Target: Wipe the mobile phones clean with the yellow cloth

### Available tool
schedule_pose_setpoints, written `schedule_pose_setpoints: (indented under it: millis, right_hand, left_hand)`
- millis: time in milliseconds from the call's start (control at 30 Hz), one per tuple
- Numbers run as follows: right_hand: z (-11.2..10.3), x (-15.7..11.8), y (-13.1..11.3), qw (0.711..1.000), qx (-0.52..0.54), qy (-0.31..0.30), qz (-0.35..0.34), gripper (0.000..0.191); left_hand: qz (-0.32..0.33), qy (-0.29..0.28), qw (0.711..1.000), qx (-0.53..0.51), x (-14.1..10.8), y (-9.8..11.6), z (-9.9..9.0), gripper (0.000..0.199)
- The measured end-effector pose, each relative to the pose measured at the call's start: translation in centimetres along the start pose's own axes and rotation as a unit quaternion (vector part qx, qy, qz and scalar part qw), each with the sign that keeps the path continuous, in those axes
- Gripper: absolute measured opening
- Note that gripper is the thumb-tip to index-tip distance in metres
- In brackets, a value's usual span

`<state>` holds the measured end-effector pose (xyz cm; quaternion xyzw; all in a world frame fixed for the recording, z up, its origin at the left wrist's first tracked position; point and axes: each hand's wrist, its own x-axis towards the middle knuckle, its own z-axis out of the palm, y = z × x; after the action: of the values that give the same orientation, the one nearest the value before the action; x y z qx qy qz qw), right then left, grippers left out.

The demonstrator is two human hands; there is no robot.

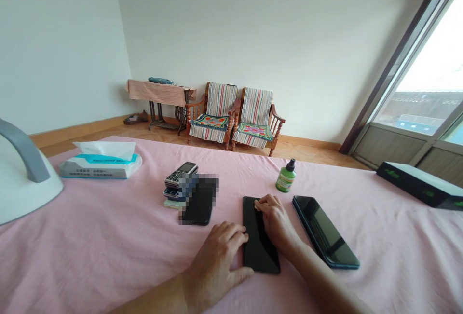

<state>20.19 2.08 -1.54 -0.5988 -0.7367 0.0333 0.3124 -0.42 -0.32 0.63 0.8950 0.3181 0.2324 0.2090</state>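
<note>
Head view: your loosely spread left hand (216, 251) steadies a phone (257, 251); your right hand (275, 217) pinches a pale scrap (256, 205), work seemingly unfinished.

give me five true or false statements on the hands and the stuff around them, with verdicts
1. The left hand touches the left side of the phone between the hands. True.
2. The green bottle has a black cap. True.
3. The right hand is holding the green bottle. False: the right hand is at that phone's screen, and the bottle stands apart beyond it.
4. The tissue pack lies to the right of the bottle. False: it lies to the left.
5. Two chairs stand in the background. True.
</note>
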Motion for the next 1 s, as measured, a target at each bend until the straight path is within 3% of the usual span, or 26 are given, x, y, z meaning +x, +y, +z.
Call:
schedule_pose_setpoints:
  millis: [133,400,500,833,1000]
  right_hand:
    - [0.0,-0.2,0.0,1.0,0.0,0.008,0.007,0.037]
    - [-1.0,-4.9,-3.2,1.0,0.017,-0.011,-0.009,0.045]
    - [-1.2,-5.4,-3.9,0.999,0.023,-0.025,-0.024,0.046]
    - [0.6,1.1,-0.5,1.0,0.007,0.002,-0.002,0.036]
    - [1.4,2.0,0.0,1.0,0.001,0.012,0.001,0.038]
  left_hand:
    - [-0.003,-0.002,1.0,-0.003,0.0,0.0,-0.1,0.054]
    - [-0.005,-0.005,1.0,-0.008,0.0,-0.1,-0.1,0.056]
    - [-0.009,-0.005,1.0,-0.01,0.1,0.0,-0.2,0.056]
    - [-0.013,-0.012,1.0,0.0,0.0,0.0,-0.1,0.053]
    - [-0.009,-0.016,1.0,-0.003,0.1,-0.1,-0.2,0.052]
